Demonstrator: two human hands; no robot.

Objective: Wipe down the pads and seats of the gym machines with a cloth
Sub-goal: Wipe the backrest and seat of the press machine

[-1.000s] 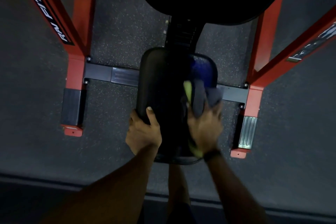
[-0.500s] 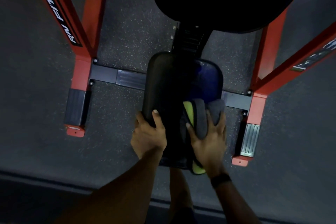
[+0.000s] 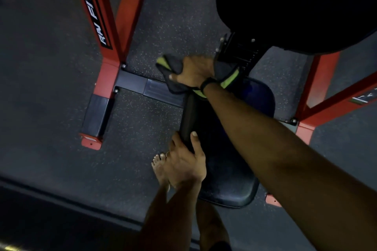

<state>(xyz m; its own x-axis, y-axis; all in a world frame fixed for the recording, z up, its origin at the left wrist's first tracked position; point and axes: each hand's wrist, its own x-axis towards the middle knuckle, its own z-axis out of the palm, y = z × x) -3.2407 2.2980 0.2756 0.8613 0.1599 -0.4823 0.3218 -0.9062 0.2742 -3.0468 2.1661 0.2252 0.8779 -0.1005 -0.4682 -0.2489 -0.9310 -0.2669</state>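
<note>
A black padded seat (image 3: 228,185) of a red-framed gym machine lies below me. My right hand (image 3: 195,71) presses a grey cloth with a yellow-green edge (image 3: 172,66) onto the seat's far left corner, the arm reaching across the pad. My left hand (image 3: 184,161) grips the seat's near left edge, thumb on top. A large black back pad (image 3: 295,6) fills the upper right.
Red frame posts (image 3: 108,16) stand left and right (image 3: 318,91), joined by a dark crossbar (image 3: 142,85) on the speckled rubber floor. A bare foot (image 3: 161,169) stands left of the seat. A dark step edge runs along the bottom.
My right hand has swept the cloth from the seat's near right side up to its far left corner. The view has shifted right and closer. My left hand keeps its hold.
</note>
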